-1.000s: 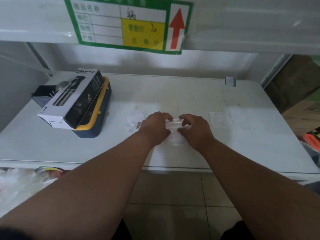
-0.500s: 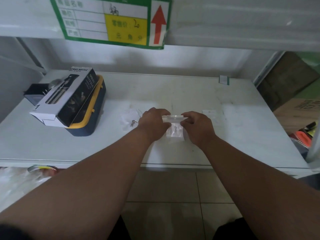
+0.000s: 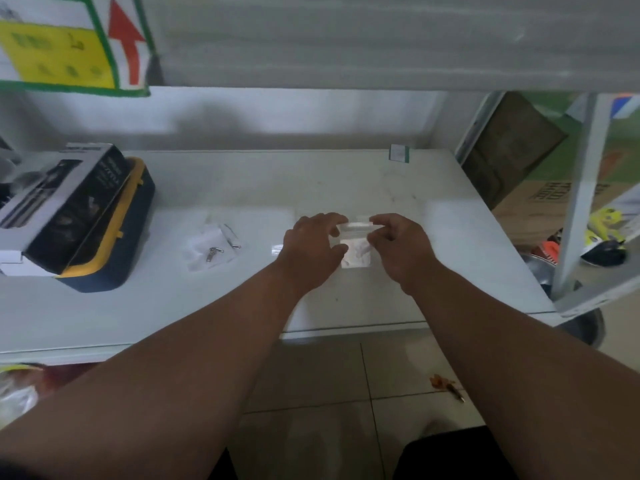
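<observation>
Frame centre: my L hand (image 3: 311,244) & R hand (image 3: 401,245) each pinch an end of the top strip of the small clear zip bag (image 3: 355,252), just above the white surface (image 3: 450,254). Bunched a sec ago, it's now stretched flat, so prob. being sealed.

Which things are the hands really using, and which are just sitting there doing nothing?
In use: small clear bag, pinched at its top strip by the left hand and the right hand.

Just lying about: loose bags with metal clips, black box, blue and yellow case under it, green-edged tag at the back.
</observation>
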